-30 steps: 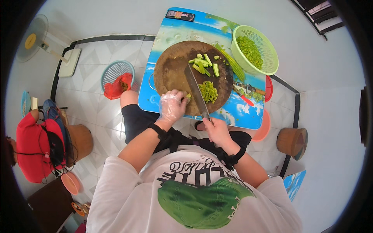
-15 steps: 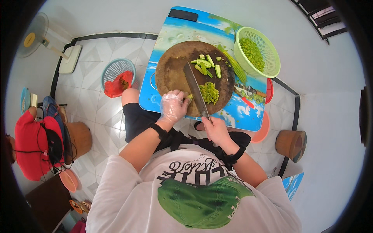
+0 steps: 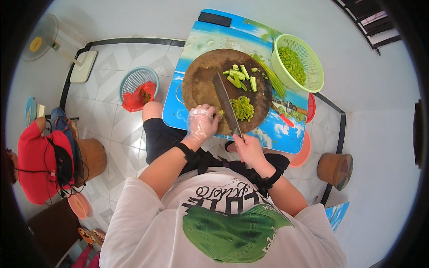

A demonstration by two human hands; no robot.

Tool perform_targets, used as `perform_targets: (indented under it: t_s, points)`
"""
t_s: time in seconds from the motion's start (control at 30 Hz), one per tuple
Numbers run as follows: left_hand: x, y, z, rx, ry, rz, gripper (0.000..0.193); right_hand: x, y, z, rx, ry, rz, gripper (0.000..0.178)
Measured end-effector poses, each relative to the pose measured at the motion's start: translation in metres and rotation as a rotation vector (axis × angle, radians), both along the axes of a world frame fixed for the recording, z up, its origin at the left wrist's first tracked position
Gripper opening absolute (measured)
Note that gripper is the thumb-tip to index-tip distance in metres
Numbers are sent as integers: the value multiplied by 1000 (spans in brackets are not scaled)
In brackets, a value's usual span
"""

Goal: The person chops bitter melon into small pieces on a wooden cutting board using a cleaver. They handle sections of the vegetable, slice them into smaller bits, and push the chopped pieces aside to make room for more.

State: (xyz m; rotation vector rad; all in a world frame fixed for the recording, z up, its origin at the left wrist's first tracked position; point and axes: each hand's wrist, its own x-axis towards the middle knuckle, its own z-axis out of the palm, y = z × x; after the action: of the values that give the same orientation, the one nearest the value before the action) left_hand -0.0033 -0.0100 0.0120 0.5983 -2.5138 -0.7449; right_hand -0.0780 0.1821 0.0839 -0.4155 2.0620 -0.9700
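My right hand (image 3: 250,148) is wrapped round the handle of a wide-bladed kitchen knife (image 3: 228,103). Its blade points away from me over a round wooden chopping board (image 3: 199,73). My left hand (image 3: 203,121), in a clear plastic glove, has its fingers curled at the board's near edge. They press on a small green vegetable piece (image 3: 220,112) beside the blade, mostly hidden by the fingers. Just right of the blade lies a heap of diced green vegetable (image 3: 243,108). Farther back on the board are several cut vegetable sticks (image 3: 239,76).
The blue printed table (image 3: 174,107) bears a green basket (image 3: 315,73) of diced vegetable, long green stalks (image 3: 272,78), a red-handled knife (image 3: 287,119) and a black phone-like slab (image 3: 215,18). A blue basket (image 3: 129,80) with a red bag stands left; a person in red (image 3: 40,161) sits beyond.
The whole view has shifted slightly. Both hands, the knife and the vegetable pieces keep nearly the same places on the board.
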Motion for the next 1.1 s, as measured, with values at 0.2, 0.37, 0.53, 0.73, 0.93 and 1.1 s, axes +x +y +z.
perform_targets:
  t_s: [0.2, 0.37, 0.53, 0.73, 0.93, 1.1]
  points:
    - [-1, 0, 0, -8, 20, 1, 15, -3, -1, 0, 17, -9, -3, 48]
    - [2, -2, 0, 19, -47, 0, 16, -3, -2, -3, 15, -41, -32, 46]
    - [0, 1, 3, -6, -44, 24, 16, -4, 2, 6, 21, -146, -70, 45]
    - [5, 1, 4, -5, -18, 15, 16, 5, 34, 1, 17, -157, 3, 40]
    - [2, -2, 6, 0, -74, -10, 16, -2, 33, 6, 18, -211, -31, 41]
    - [1, -4, 13, 28, -96, -9, 16, -6, 29, 8, 37, -192, -11, 41]
